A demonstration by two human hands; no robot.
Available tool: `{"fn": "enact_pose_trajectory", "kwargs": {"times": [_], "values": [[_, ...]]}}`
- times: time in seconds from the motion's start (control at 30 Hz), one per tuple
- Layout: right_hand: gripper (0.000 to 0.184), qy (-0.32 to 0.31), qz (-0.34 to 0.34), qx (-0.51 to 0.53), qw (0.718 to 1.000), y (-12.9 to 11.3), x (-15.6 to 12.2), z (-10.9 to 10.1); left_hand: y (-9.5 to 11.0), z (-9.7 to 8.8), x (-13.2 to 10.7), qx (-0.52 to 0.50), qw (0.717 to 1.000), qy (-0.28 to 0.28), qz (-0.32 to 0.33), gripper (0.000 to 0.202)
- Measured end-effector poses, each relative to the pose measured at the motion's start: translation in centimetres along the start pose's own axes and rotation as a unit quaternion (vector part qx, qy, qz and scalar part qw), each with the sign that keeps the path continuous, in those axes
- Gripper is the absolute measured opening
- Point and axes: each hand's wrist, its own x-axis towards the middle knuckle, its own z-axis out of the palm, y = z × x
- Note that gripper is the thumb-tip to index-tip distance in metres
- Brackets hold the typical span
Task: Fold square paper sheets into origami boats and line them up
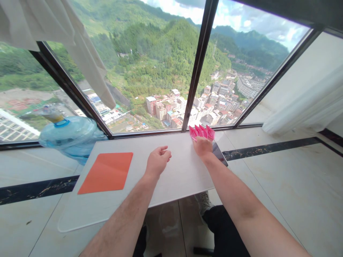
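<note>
Over the middle of the white table (pixel 182 178) is my left hand (pixel 157 161), loosely curled, thumb and forefinger apart, with nothing in it that I can see. At the table's far right corner my right hand (pixel 203 147) has its fingers closed on a pink pleated paper (pixel 202 131), whose pointed folds stand up beyond the knuckles. Part of the paper is hidden behind that hand. A dark flat device (pixel 220 155) lies along the right edge, partly covered by my right wrist. To the left, a flat orange sheet (pixel 105 173) rests on the tabletop.
A large blue water bottle (pixel 73 135) lies by the window at the table's far left. The black window frame (pixel 197 67) rises behind the table. White curtains (pixel 308 96) hang at both sides. My legs and a shoe (pixel 205 201) are below the near edge.
</note>
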Motion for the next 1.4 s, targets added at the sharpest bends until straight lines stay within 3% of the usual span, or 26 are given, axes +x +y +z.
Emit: {"fn": "enact_pose_trajectory", "kwargs": {"times": [0.33, 0.47, 0.57, 0.63, 0.7, 0.77, 0.9, 1.0, 1.1, 1.4], "values": [[0.032, 0.01, -0.003, 0.031, 0.999, 0.0, -0.1, -0.1, -0.5, -0.3, 0.4, 0.005, 1.0, -0.005, 0.008, 0.045], [0.024, 0.041, 0.023, 0.11, 0.993, -1.1, -1.0, -1.0, -1.0, -0.4, 0.8, 0.038, 0.999, -0.008, 0.022, 0.046], [0.022, 0.057, 0.063, 0.277, 0.957, -4.2, -2.8, -2.0, -1.2, -1.3, 1.1, 0.071, 0.997, -0.009, 0.039, 0.039], [0.025, 0.001, 0.073, 0.415, 0.907, -7.2, -4.6, -2.7, -1.2, -2.9, 1.3, 0.137, 0.988, 0.014, 0.062, 0.026], [0.029, -0.063, 0.054, 0.496, 0.864, -10.1, -6.8, -3.4, -1.1, -5.4, 1.3, 0.257, 0.957, 0.085, 0.102, 0.016], [0.033, -0.111, 0.014, 0.52, 0.847, -12.4, -8.8, -3.7, -1.4, -8.3, 1.4, 0.356, 0.916, 0.151, 0.106, 0.018], [0.025, -0.145, -0.044, 0.5, 0.852, -14.6, -11.0, -3.1, -2.9, -13.2, 1.5, 0.495, 0.839, 0.207, 0.091, 0.042], [0.022, -0.145, -0.058, 0.479, 0.864, -15.4, -11.3, -2.0, -4.2, -14.8, 1.5, 0.545, 0.81, 0.211, 0.057, 0.063], [0.019, -0.155, -0.078, 0.461, 0.87, -16.3, -11.4, -1.0, -4.6, -14.9, 1.3, 0.569, 0.798, 0.195, 0.03, 0.068], [0.014, -0.185, -0.103, 0.416, 0.884, -17.8, -11.9, 0.0, -3.7, -14.3, 1.2, 0.578, 0.795, 0.184, 0.013, 0.041]]}}
